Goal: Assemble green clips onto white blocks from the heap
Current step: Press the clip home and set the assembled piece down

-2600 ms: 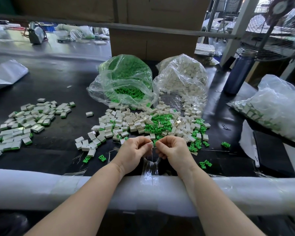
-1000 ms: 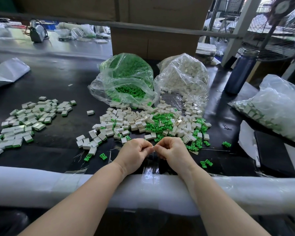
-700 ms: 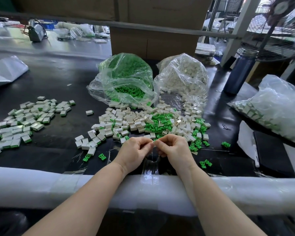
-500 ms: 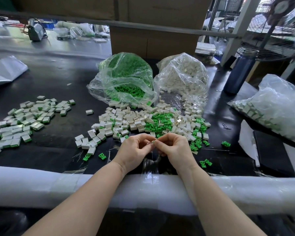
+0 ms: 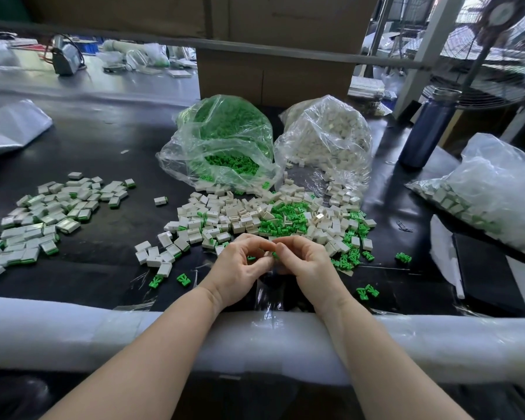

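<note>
Nearest, a rounded white foam pad (image 5: 73,331) wrapped in glossy film along the bench (image 5: 97,147) edge, both forearms crossing it. Just beyond, left hand (image 5: 240,268) and right hand (image 5: 303,265) meeting fingertip to fingertip, fingers curled, pinching a small part with a sliver of green clip (image 5: 275,254) showing between them; whether a white block sits there too, impossible to tell. Matte black bench surface, loose green clips (image 5: 183,279) scattered just beside the hands. Past them, the heap (image 5: 270,216): boxy white blocks mixed with bright green clips. Far left, a spread of assembled pieces (image 5: 43,213), white with green edges. Behind the heap, two crinkled clear plastic bags side by side, bag of green clips (image 5: 222,140) and bag of white blocks (image 5: 325,137). Right, a dark blue metal bottle (image 5: 428,128) standing upright, another filled bag (image 5: 491,189). Farthest, brown cardboard boxes (image 5: 273,74) and a wire-caged fan (image 5: 497,50).
</note>
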`<state>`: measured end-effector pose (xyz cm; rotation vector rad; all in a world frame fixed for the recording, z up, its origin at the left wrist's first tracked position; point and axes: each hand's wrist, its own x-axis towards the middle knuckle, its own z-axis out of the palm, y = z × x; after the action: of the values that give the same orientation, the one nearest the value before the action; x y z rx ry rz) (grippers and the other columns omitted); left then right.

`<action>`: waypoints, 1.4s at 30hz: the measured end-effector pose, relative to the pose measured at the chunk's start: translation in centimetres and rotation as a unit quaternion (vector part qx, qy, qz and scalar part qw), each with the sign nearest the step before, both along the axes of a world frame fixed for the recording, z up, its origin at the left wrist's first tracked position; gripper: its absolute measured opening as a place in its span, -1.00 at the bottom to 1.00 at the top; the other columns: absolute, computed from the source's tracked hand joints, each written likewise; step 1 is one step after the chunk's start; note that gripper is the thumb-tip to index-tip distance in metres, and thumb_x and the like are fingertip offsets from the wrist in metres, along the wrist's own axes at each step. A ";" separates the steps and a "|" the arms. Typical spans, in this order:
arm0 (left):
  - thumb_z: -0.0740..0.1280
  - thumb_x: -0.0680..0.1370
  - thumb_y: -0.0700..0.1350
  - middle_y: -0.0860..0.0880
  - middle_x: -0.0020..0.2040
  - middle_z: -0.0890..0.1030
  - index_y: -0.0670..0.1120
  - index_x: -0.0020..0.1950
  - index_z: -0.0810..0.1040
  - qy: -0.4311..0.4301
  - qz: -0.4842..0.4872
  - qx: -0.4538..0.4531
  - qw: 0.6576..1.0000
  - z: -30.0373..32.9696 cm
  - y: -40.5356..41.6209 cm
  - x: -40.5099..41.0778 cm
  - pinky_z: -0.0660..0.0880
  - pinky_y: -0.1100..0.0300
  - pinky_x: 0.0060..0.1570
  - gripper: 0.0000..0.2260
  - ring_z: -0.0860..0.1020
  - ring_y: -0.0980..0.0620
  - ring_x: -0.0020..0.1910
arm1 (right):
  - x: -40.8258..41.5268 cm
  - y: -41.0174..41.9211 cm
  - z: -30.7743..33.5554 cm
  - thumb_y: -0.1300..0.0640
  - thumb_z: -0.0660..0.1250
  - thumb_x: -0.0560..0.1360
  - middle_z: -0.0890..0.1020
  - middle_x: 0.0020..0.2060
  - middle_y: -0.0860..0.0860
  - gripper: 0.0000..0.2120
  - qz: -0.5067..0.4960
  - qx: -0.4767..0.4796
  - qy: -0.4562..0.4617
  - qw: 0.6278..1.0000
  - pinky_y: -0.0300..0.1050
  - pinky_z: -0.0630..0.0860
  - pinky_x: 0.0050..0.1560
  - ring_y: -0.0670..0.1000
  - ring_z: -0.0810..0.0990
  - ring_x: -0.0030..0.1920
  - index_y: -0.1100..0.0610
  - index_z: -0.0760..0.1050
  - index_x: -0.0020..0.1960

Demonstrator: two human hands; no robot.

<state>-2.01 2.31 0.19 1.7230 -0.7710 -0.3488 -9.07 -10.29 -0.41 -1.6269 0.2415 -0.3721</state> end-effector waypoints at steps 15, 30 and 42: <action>0.37 0.47 -0.27 -0.07 0.05 0.42 -0.06 -0.06 0.57 0.016 -0.033 -0.010 0.999 0.1 0.0 -0.2 0.43 0.46 -0.02 -0.87 0.48 0.23 -0.08 | 0.0 -0.2 0.2 0.15 0.27 0.54 0.61 -0.16 0.20 -0.86 0.081 0.020 0.040 0.996 -0.32 0.49 -0.24 -0.04 0.55 -0.21 0.15 0.60 -0.08; 0.31 0.47 -0.39 -0.22 0.07 0.44 -0.13 -0.08 0.58 -0.014 -0.039 0.016 0.999 0.4 0.0 -0.4 0.41 0.48 -0.03 -0.82 0.48 0.17 -0.08 | -0.2 -0.2 0.3 0.24 0.28 0.53 0.50 -0.41 0.04 -0.85 0.079 0.001 0.043 0.996 -0.35 0.39 -0.34 -0.14 0.44 -0.40 0.26 0.61 -0.07; 0.32 0.49 -0.32 -0.06 0.01 0.45 -0.01 -0.09 0.54 -0.006 -0.060 0.032 0.998 0.1 0.0 -0.2 0.45 0.24 0.07 -0.80 0.51 0.02 -0.05 | -0.2 -0.2 0.4 0.24 0.31 0.51 0.55 -0.45 -0.03 -0.84 0.067 0.035 0.039 0.996 -0.35 0.40 -0.35 -0.13 0.45 -0.40 0.13 0.64 -0.18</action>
<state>-2.25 2.27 0.33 1.7430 -0.8838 -0.4497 -9.27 -10.51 -0.04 -1.5799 0.2004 -0.1957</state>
